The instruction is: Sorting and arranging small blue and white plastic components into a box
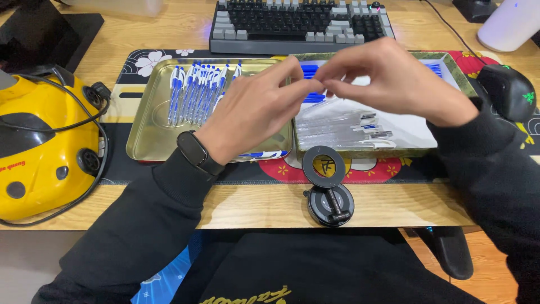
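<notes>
Both hands are meeting above the seam between the two metal trays, the left hand (256,110) and the right hand (394,81) pinching with thumb and forefingers closed on a slim blue pen part (315,85) held between them. It is looking light, stiff and rather slick, so it is probably best gripped near its ends. At nine o'clock from the hands, finished blue-and-white pens (197,90) are lying in the left tray (147,135); at four o'clock, clear barrels (343,126) are resting in the right tray (450,62).
</notes>
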